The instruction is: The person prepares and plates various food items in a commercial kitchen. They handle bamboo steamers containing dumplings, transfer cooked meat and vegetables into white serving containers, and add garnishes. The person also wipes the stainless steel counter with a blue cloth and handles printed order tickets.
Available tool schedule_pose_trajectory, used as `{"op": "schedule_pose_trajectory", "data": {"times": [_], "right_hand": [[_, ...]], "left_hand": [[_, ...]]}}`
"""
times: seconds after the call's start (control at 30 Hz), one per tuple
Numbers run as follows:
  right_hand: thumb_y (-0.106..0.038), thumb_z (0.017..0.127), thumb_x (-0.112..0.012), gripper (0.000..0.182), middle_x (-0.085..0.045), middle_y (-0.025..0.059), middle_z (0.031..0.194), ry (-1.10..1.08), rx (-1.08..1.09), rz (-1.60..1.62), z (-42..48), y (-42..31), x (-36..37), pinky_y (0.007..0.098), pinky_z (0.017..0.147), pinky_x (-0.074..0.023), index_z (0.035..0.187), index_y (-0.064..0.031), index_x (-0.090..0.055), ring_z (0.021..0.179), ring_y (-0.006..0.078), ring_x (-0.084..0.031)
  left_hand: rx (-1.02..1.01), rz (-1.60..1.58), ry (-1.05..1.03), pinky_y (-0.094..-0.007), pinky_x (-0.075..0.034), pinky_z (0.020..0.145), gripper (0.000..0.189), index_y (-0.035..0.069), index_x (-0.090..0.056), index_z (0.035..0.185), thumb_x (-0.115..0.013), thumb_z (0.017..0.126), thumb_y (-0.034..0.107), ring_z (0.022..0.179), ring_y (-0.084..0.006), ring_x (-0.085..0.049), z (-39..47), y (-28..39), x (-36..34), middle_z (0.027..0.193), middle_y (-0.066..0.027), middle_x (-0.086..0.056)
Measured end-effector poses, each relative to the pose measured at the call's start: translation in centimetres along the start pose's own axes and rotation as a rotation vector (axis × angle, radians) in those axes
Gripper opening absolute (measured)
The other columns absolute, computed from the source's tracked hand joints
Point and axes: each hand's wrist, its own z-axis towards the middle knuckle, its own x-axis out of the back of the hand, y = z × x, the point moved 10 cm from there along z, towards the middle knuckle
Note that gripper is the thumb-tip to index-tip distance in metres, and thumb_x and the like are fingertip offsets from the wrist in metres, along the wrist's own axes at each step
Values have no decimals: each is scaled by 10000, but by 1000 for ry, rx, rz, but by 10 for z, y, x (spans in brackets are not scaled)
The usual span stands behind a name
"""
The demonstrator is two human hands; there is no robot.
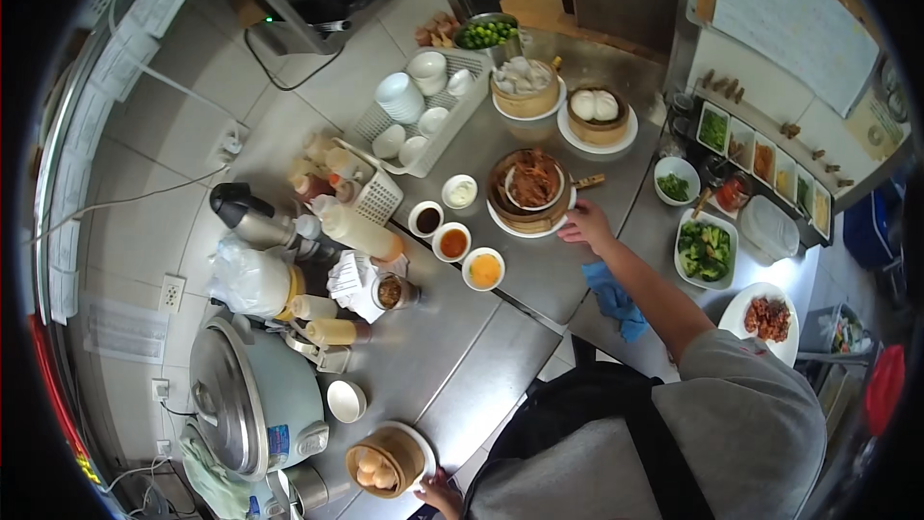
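Observation:
My right hand point(586, 225) grips the rim of a white plate point(530, 232) at the centre. On that plate is a bamboo steamer point(499, 208) holding a bowl of reddish-brown chicken feet point(534, 184), with a wooden clothespin point(589, 181) at its side. Down at the lower edge my left hand point(442, 495), partly cut off, holds the rim of another white plate point(427, 445). It carries a bamboo steamer point(406, 456) with several round, light-brown buns point(376, 471). Small dishes of dark sauce point(426, 220), orange sauce point(453, 243), yellow sauce point(484, 270) and a pale condiment point(460, 193) stand left of the central plate.
Farther back are steamers of dumplings point(521, 78) and white buns point(594, 105), beside a basket of crockery point(433, 144). A rice cooker point(289, 390) and squeeze bottles point(354, 227) line the left. A blue cloth point(619, 307), broccoli point(704, 253) and an oval plate point(736, 310) lie rightward.

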Motion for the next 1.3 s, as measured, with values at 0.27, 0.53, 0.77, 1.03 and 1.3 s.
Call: {"op": "schedule_pose_trajectory", "data": {"times": [0.27,0.53,0.77,1.03,1.3], "right_hand": [[-83,831,-586,360,-620,168,881,-23,-4,34,3,1,7,361,628,-573,1132,-10,-403,710,258,-664],[-100,851,-579,342,-633,164,864,-110,-23,-142,-53,8,27,330,658,-569,1134,-6,-413,740,236,-663],[-128,827,-613,358,-652,152,856,-144,-78,-369,-84,8,46,289,652,-554,1134,7,-489,752,204,-659],[-223,812,-649,323,-665,107,823,-69,-84,-746,-55,-112,98,273,617,-537,1049,-7,-615,688,179,-652],[-142,893,-496,706,-530,231,1146,140,-18,-53,52,-113,122,403,740,-552,1424,-116,-32,834,314,-640]], "left_hand": [[-143,47,-83,-388,-541,678,528,-13,-236,1227,-551,843,167,868,-287,-569,-33,31,-86,1042,-200,-484],[-211,73,-44,-375,-494,774,422,-30,-511,1150,-457,899,305,915,-257,-573,13,20,-82,1074,-138,-575],[-321,171,-39,-377,-483,768,270,-21,-556,1010,-452,888,196,901,-256,-576,19,35,-95,993,-131,-598],[-464,642,42,-385,-495,730,315,-2,-522,1120,-541,879,200,911,-264,-565,25,77,-50,1086,-151,-568],[-450,382,-465,-387,-462,832,426,46,-410,1230,-561,870,216,1039,-264,-499,-30,190,-232,1211,-131,-470]]}}
